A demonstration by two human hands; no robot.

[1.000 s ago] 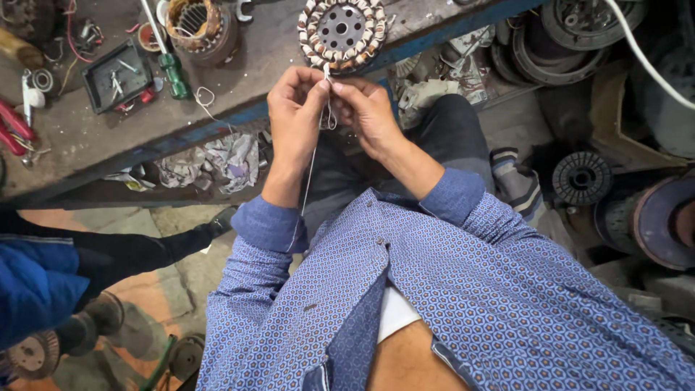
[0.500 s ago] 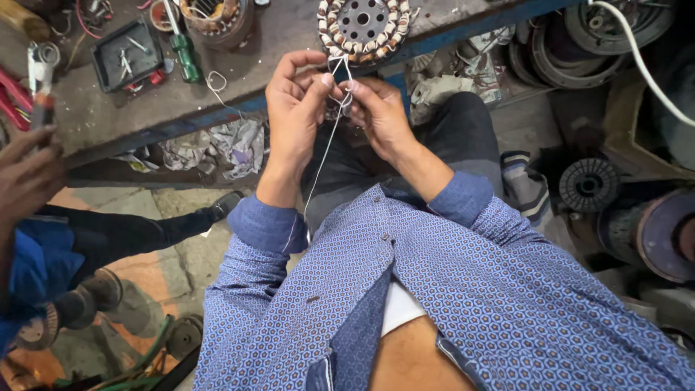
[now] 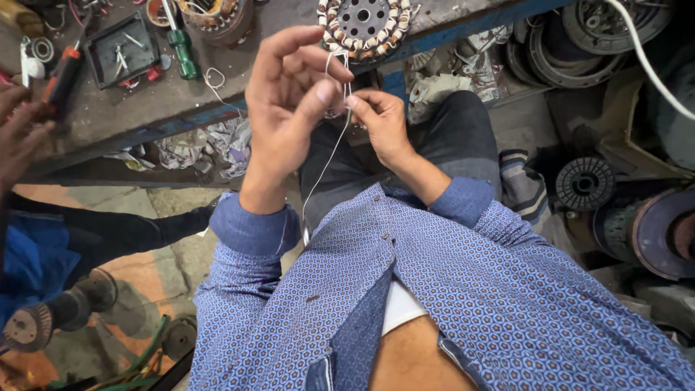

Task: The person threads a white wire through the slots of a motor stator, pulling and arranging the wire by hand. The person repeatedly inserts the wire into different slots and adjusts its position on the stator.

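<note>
Across the upper part of the frame runs a worn workbench [image 3: 130, 108] with a blue front edge, and under it, lower centre and right, the person's blue patterned shirt fills the view. At top centre on the bench edge lies a round wound stator [image 3: 364, 23], flat on its face, ringed with pale coils.

From the stator a thin white wire [image 3: 327, 163] drops down the middle of the frame; its long axis runs nearly vertical, leaning slightly from upper right to lower left, toward the person's lap. Its top loops near the stator's lower rim.

Centre frame, the left hand [image 3: 289, 108] is raised with its back to the camera, fingers curled, thumb pressed to the wire just beside the other hand. The right hand [image 3: 380, 123] sits just right of it, fingertips pinching the same wire, wrist bent back toward the shirt cuff.

At upper left, on the bench, lie a green-handled screwdriver [image 3: 181, 51], a dark tray of small parts [image 3: 121, 49] and another stator [image 3: 214, 16]. Another person's hand [image 3: 20, 137] shows at the left edge.
</note>
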